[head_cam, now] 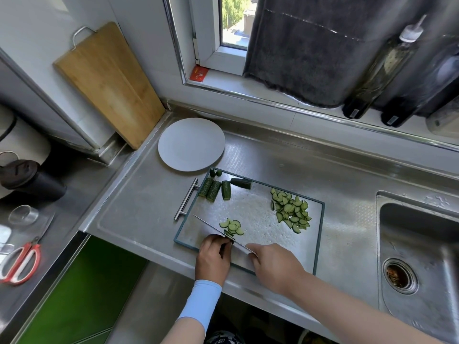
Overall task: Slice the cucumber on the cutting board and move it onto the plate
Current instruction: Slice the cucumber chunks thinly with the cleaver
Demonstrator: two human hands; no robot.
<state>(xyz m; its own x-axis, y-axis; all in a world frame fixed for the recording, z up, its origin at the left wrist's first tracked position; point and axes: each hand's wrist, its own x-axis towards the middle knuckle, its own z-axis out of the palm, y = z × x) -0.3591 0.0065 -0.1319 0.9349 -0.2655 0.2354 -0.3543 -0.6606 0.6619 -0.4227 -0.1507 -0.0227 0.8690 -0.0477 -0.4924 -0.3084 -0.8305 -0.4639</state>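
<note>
**Q:** Where is the cucumber?

**A:** All of it is on your cutting board [255, 209], which lies on the steel surface [139, 209] left of the sink [419, 244].
- Four dark green, bumpy-skinned chunks [214, 191] lie uncut at the far left corner. Two small end caps [216, 173] sit just beyond them.
- A heap of half-moon slices [291, 211], pale inside with dark rind, sits toward the right edge.
- A smaller fan of slices [232, 225] lies near left, just beside the knife [211, 226].
- The white plate [191, 144] stands just beyond the board's far left corner.

**Q:** And your hands?

**A:** Your left hand [213, 256] is at the board's near edge, back upward. Its fingers curl down and hold the cucumber piece [229, 235], and only a sliver of green shows past the fingertips.

Your right hand [275, 265] reaches in from the right with its fingers wrapped round the knife's handle, which the grip hides. The blade runs diagonally away to the left, edge down across the piece and close against your left fingers. I cannot tell whether the blade touches them.
</note>
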